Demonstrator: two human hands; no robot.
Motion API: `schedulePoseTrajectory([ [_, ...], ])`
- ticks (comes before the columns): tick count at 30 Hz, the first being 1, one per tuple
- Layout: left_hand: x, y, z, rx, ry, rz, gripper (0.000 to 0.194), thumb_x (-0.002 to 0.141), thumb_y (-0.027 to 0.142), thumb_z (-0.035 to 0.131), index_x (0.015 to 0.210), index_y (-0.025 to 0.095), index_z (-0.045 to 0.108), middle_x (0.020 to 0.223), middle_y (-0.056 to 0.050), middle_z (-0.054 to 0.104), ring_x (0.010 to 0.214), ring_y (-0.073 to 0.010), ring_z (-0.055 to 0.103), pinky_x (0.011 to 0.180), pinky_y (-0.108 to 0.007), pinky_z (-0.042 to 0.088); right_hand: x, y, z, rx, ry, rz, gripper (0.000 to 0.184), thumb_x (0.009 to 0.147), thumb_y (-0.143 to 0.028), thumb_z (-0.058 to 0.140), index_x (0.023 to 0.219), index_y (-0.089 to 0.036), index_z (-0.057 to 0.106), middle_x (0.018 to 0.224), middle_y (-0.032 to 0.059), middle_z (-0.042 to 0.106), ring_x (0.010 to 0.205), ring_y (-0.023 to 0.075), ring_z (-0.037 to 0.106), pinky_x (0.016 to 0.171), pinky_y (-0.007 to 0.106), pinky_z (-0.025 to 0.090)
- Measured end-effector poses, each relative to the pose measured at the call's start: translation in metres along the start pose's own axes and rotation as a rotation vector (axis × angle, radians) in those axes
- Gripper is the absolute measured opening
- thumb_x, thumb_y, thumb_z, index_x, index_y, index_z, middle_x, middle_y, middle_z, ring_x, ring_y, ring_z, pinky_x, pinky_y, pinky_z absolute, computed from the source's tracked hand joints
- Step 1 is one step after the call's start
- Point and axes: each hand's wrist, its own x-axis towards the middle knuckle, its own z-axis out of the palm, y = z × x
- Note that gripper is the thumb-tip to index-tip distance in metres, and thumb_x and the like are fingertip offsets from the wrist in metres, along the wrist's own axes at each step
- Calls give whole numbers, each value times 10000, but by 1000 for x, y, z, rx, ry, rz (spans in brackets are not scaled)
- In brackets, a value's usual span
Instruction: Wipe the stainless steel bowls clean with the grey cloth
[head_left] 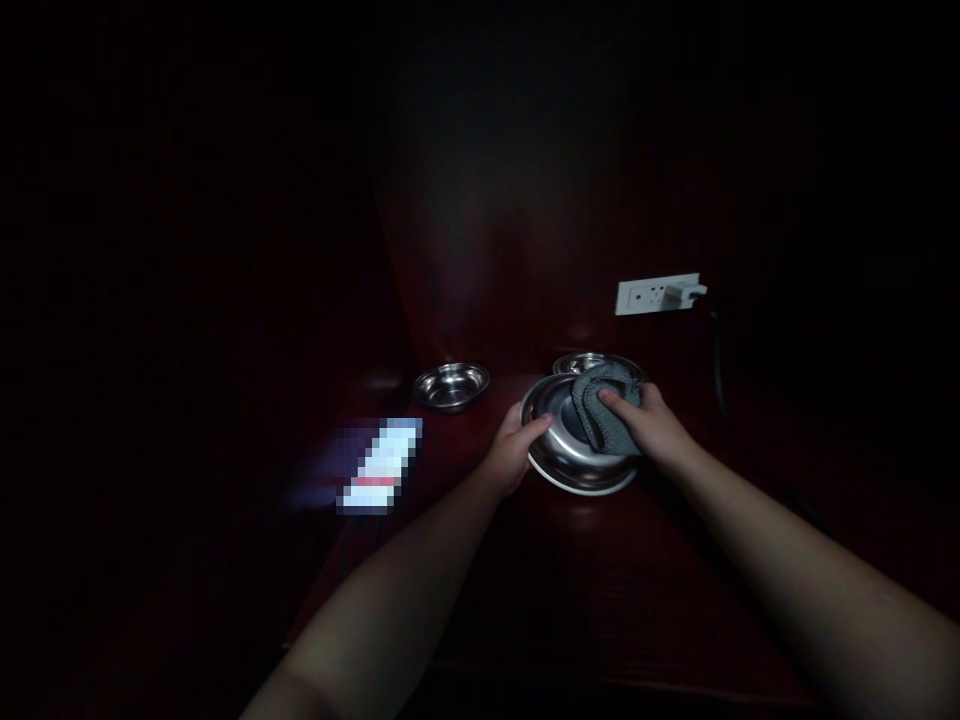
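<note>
A shiny steel bowl is tilted with its inside toward me. My left hand grips its left rim, thumb over the edge and the other fingers mostly hidden behind. On the bowl's right side, my right hand is closed on a bunched grey-green cloth, which lies against the inner wall. The right thumb presses on the cloth; the rest of those fingers are largely out of sight. Partly covered by the held bowl, a second steel bowl sits behind it.
Another steel bowl rests on the dark red table at the left. A bright, pixelated phone-like screen is near the left edge. On the back wall, a white socket plate holds a plug with a dark cable. The surroundings are very dark.
</note>
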Motion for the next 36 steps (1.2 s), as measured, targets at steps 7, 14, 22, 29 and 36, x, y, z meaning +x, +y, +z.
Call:
schedulePoseTrajectory([
  [7, 0, 1, 1, -17, 1, 31, 463, 606, 241, 731, 1036, 179, 574, 1042, -73, 644, 1035, -238, 574, 949, -403, 393, 0, 0, 0, -26, 2, 9, 620, 602, -614, 648, 1033, -220, 440, 1096, 111, 609, 984, 272, 605, 855, 409, 495],
  [14, -1, 2, 3, -19, -4, 41, 449, 612, 233, 727, 1030, 174, 574, 1058, -74, 640, 1049, -234, 566, 957, -392, 387, 3, 7, -1, -3, -19, -22, 594, 627, -590, 646, 1060, -229, 460, 1106, 96, 615, 986, 270, 607, 873, 412, 488],
  [22, -1, 2, 3, -17, 12, 18, 440, 606, 240, 730, 1013, 181, 574, 1028, -63, 645, 1013, -226, 582, 938, -389, 398, 2, 4, -1, 21, -37, -38, 567, 639, -571, 647, 1064, -240, 471, 1102, 79, 623, 970, 256, 616, 874, 408, 489],
  [29, -1, 2, 2, -2, 19, 34, 435, 604, 245, 727, 1010, 184, 582, 1027, -67, 645, 1027, -238, 573, 931, -402, 399, 2, 4, -1, 30, -59, -65, 561, 644, -578, 641, 1071, -251, 482, 1075, 62, 633, 952, 248, 622, 873, 412, 486],
  [36, 0, 1, 1, 4, 8, 38, 423, 612, 247, 724, 1007, 181, 587, 1030, -66, 642, 1033, -230, 569, 944, -389, 393, 2, 4, 0, 57, -54, -77, 550, 647, -560, 648, 1069, -248, 482, 1069, 63, 636, 951, 248, 622, 870, 410, 489],
])
